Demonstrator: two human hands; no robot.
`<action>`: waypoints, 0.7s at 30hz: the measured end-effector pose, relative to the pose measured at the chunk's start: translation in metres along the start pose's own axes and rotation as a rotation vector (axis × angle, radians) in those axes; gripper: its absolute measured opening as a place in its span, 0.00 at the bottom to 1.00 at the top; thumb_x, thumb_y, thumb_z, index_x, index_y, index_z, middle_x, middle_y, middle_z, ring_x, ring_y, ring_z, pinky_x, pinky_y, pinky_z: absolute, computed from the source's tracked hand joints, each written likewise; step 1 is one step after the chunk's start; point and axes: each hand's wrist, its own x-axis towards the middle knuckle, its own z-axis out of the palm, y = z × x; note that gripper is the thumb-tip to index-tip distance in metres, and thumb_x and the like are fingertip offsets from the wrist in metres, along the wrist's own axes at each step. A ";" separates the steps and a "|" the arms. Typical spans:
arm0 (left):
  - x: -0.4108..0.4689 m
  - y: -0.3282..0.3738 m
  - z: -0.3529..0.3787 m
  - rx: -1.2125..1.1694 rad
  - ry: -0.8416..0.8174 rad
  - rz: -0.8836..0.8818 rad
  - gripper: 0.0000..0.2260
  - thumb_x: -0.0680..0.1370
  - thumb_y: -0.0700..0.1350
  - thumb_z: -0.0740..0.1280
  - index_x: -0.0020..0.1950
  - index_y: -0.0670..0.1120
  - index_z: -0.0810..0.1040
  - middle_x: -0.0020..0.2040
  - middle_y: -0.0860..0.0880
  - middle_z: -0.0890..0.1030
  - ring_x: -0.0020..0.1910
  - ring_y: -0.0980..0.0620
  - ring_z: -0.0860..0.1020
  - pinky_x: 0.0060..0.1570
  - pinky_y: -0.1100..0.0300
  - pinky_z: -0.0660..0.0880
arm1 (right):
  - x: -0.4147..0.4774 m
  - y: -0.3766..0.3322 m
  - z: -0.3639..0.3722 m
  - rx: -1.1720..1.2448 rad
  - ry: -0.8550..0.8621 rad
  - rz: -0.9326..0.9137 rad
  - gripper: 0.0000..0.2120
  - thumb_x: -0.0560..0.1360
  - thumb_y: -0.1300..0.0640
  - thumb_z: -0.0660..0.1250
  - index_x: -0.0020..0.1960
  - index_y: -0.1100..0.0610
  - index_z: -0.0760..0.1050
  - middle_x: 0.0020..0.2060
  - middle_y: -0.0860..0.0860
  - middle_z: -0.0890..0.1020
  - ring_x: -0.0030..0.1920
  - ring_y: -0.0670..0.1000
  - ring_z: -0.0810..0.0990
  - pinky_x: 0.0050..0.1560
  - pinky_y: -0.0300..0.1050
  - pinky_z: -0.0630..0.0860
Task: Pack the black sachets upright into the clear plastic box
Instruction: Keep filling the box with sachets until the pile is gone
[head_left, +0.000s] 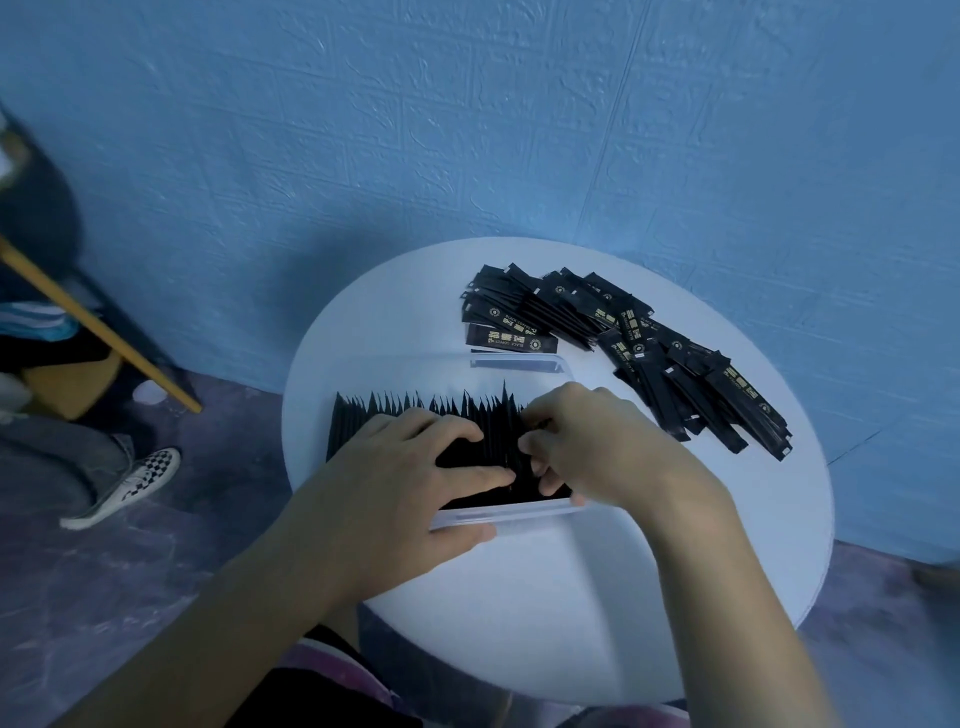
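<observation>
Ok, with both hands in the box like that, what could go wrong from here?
The upright sachets could fan over if the left hand lifts off them; the far side of the box looks unfilled. The loose pile lies near the edge of the table, so a hasty reach could knock some off.

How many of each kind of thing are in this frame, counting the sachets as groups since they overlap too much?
Hands: 2 (left hand, right hand)
Box: 1
Table: 1
Sachet groups: 2 (packed row in the box, loose pile on the table)
Shoe: 1
Total: 7
</observation>
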 end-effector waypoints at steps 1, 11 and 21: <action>0.000 0.000 0.000 0.004 0.005 0.002 0.20 0.77 0.66 0.59 0.67 0.64 0.76 0.64 0.56 0.76 0.60 0.51 0.75 0.55 0.49 0.75 | 0.001 0.000 -0.001 0.007 0.000 0.003 0.07 0.79 0.58 0.62 0.48 0.55 0.79 0.35 0.53 0.86 0.31 0.52 0.85 0.40 0.47 0.84; 0.000 0.001 0.001 0.019 0.030 0.010 0.23 0.76 0.66 0.59 0.69 0.61 0.75 0.65 0.56 0.76 0.60 0.51 0.76 0.54 0.50 0.75 | 0.014 -0.010 -0.001 0.020 -0.008 0.007 0.15 0.80 0.56 0.64 0.66 0.54 0.72 0.44 0.55 0.85 0.34 0.54 0.87 0.52 0.51 0.82; -0.001 0.000 0.001 -0.002 0.016 0.010 0.26 0.76 0.67 0.60 0.70 0.59 0.75 0.68 0.57 0.74 0.64 0.51 0.73 0.58 0.49 0.74 | 0.016 -0.009 -0.002 0.114 -0.038 0.026 0.27 0.79 0.58 0.65 0.76 0.44 0.64 0.42 0.51 0.87 0.35 0.50 0.86 0.53 0.44 0.81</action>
